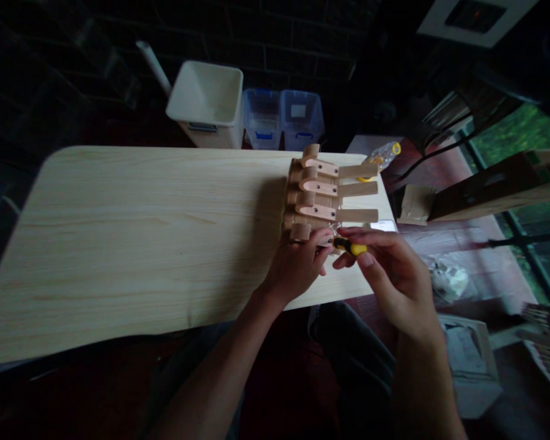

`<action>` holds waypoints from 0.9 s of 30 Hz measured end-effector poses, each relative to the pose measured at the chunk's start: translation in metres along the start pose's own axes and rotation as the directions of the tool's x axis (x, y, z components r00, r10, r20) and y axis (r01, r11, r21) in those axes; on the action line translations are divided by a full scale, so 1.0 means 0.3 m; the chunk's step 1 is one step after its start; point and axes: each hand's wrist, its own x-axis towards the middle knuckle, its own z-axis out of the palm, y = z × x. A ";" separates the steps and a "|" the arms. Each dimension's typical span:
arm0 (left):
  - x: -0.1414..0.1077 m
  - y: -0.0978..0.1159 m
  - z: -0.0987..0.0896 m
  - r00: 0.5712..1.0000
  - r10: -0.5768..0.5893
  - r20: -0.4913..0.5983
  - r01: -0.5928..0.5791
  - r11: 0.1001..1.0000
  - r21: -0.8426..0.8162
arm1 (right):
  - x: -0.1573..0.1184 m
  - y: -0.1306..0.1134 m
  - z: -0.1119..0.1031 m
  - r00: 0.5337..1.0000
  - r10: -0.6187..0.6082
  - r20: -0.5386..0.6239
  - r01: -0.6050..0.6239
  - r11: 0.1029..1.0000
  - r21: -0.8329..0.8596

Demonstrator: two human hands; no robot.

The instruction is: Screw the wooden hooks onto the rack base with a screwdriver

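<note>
My right hand (401,275) is closed round a small screwdriver (351,246) with a yellow and black handle. Its tip points left, at a dark screw in the nearest wooden piece. With its fingers pressed on that same piece (299,231), my left hand (297,266) partly covers it. Both belong to a wooden assembly (319,186) near the table's right end. Three light rounded wooden strips on it each show two dark screws, and flat wooden slats (357,215) stick out to the right. The screwdriver's tip is too small to make out clearly.
Behind the assembly, at the table's (142,244) right end, lies a clear plastic bottle with yellow parts (385,156). A white rectangular item (383,226) sits near the right edge. Beyond the far edge stand a white bin (206,91) and two clear plastic boxes (262,116).
</note>
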 end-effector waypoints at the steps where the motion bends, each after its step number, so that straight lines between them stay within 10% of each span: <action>1: 0.001 -0.005 0.001 1.000 0.004 0.016 -0.004 1.000 -0.005 | 0.002 0.002 -0.003 1.000 0.002 -0.015 -0.002 1.000 0.021; 27: -0.019 -0.024 -0.006 0.998 0.036 0.043 -0.036 0.999 0.007 | 0.035 0.026 -0.042 1.000 -0.014 -0.010 0.015 0.993 0.119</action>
